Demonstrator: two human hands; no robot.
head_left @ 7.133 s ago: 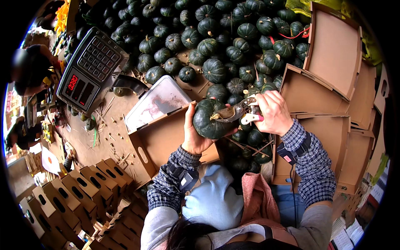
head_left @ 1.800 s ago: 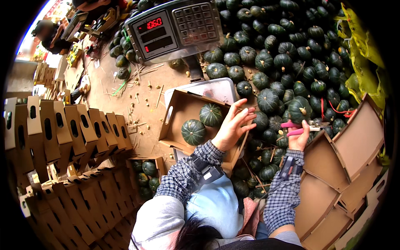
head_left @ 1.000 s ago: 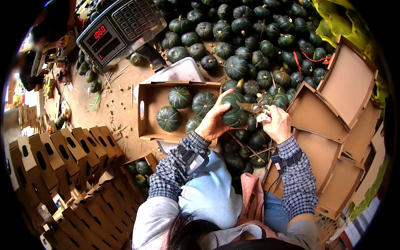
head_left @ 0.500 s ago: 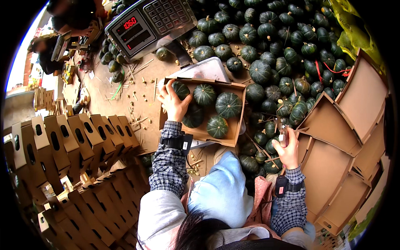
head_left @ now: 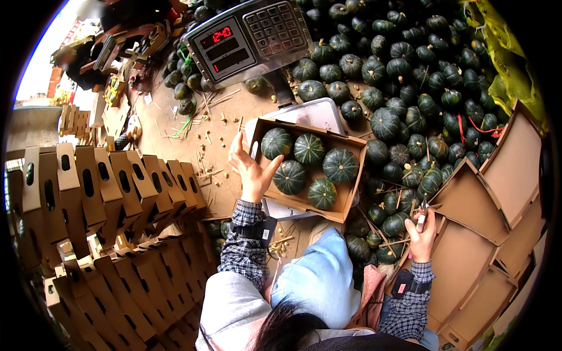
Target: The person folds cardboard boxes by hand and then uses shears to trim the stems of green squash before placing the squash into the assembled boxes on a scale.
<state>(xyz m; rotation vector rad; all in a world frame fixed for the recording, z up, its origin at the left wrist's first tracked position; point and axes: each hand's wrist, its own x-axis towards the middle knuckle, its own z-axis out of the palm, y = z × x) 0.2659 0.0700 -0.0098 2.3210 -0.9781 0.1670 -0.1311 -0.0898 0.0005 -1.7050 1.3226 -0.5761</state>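
Observation:
A shallow cardboard box [head_left: 345, 217] rests on the metal pan [head_left: 323, 108] of a scale, with several dark green pumpkins [head_left: 309, 149] inside and bare cardboard at its lower left. My left hand [head_left: 253, 175] is open at the box's left side, fingers spread, thumb reaching over the rim near a pumpkin [head_left: 289, 177]; whether it touches the rim I cannot tell. Over to the right, my right hand [head_left: 422, 238] is closed around a small pair of pruning shears [head_left: 422, 215], blades pointing away from me, above loose pumpkins.
The scale's display and keypad [head_left: 249, 44] stand behind the pan. A large pumpkin heap [head_left: 404, 76] spreads at the far right. Empty cardboard boxes [head_left: 462, 257] lie at right; stacked boxes [head_left: 105, 193] fill the left. Cut stems litter the floor [head_left: 219, 143]. Other people [head_left: 126, 17] work at far left.
My left hand has come off the pumpkin in the box's far left corner and moved to the box's side. The scale's reading has risen. My right hand still holds the shears.

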